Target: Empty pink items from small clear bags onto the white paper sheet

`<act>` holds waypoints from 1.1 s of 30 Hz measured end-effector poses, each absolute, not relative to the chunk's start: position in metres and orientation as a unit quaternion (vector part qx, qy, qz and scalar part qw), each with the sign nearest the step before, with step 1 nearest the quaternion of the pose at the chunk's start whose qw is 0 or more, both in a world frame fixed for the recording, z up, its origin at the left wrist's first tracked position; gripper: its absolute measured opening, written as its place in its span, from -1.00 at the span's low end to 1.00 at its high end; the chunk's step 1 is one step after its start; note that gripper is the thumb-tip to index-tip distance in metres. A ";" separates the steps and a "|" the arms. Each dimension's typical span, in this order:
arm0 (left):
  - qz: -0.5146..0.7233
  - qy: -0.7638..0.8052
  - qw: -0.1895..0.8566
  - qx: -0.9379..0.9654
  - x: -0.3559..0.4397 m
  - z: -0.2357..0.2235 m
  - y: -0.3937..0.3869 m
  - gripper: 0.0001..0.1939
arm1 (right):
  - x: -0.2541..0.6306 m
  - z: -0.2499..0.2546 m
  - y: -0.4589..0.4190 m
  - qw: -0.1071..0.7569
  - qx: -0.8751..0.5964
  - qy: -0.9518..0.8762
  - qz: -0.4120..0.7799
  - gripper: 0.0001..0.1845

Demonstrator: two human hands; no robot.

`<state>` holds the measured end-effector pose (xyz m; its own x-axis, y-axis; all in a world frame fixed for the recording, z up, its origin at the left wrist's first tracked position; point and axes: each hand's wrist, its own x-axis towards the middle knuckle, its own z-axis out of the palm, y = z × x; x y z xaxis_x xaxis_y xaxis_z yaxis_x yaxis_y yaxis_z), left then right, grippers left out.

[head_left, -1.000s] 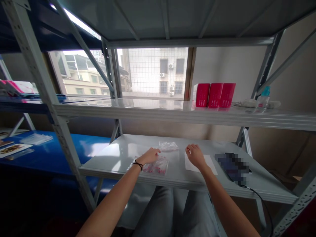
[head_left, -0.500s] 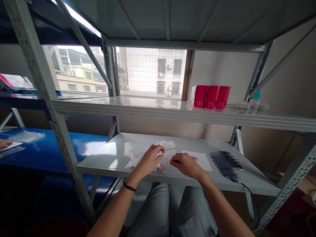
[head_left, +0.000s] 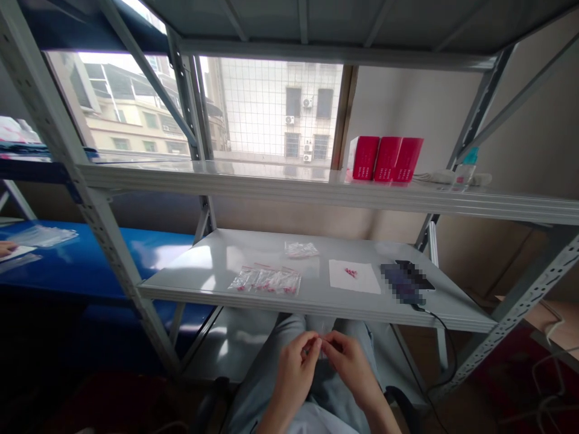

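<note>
Grey steel boltless shelving (head_left: pixel 54 138) stands before a wire-meshed window (head_left: pixel 271 108), with buildings beyond. Upper shelf (head_left: pixel 316 190): three red cartons (head_left: pixel 386 158) in a row; one bottle with a teal cap (head_left: pixel 467 172) to their right. Lower shelf (head_left: pixel 235 265): a row of clear zip-lock bags (head_left: pixel 265 281) holding small pink pieces, lying along the front edge; a loose clump of clear plastic bags (head_left: pixel 301 249) behind them; a white paper sheet (head_left: pixel 354 276) bearing a few small pink pieces (head_left: pixel 351 273); a pixelated phone (head_left: pixel 404 282) beside the sheet, with a black cable (head_left: pixel 441 325) running off the shelf. Held below the shelf front, above the person's light-blue jeans (head_left: pixel 266 386): left hand (head_left: pixel 296 380) and right hand (head_left: pixel 350 367), fingertips closed together, pinching a small clear plastic bag (head_left: pixel 322 339), its contents too faint to tell. Far left: a blue table (head_left: pixel 90 253) with clear plastic sheets (head_left: pixel 43 236), and a co-worker's hand (head_left: pixel 5 247) at its edge.
</note>
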<state>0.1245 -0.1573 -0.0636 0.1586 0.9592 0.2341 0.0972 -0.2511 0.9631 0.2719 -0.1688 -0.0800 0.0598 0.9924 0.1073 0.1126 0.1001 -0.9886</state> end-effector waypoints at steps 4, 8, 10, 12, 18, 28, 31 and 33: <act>0.468 0.430 0.419 0.648 0.123 -0.067 -0.155 -0.68 | 0.271 -0.075 -0.171 0.485 -0.527 -0.592 0.369 -0.67; 0.438 0.446 0.340 0.703 0.120 -0.073 -0.153 -0.61 | 0.265 -0.070 -0.174 0.474 -0.533 -0.614 0.336 -0.67; 0.435 0.450 0.311 0.716 0.119 -0.077 -0.152 -0.63 | 0.259 -0.072 -0.174 0.479 -0.544 -0.600 0.338 -0.66; 0.428 0.456 0.260 0.736 0.119 -0.082 -0.151 -0.65 | 0.253 -0.078 -0.173 0.487 -0.562 -0.587 0.320 -0.63; 0.322 0.527 0.083 0.782 0.113 -0.091 -0.142 -0.76 | 0.246 -0.101 -0.165 0.470 -0.650 -0.582 0.129 -0.67; 0.196 0.472 0.093 0.855 0.106 -0.064 -0.140 -0.79 | 0.273 -0.069 -0.167 0.254 -0.583 -0.752 0.173 -0.65; 0.217 0.436 0.091 0.868 0.110 -0.059 -0.140 -0.78 | 0.271 -0.060 -0.166 0.217 -0.631 -0.730 0.149 -0.68; 0.261 0.417 0.111 0.863 0.112 -0.058 -0.141 -0.78 | 0.268 -0.058 -0.168 0.214 -0.651 -0.715 0.139 -0.74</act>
<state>0.1120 -0.1411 -0.0577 0.5152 0.7786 0.3581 0.6625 -0.6269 0.4099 0.2685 -0.1681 -0.0578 -0.0603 0.9903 0.1249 0.8719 0.1131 -0.4764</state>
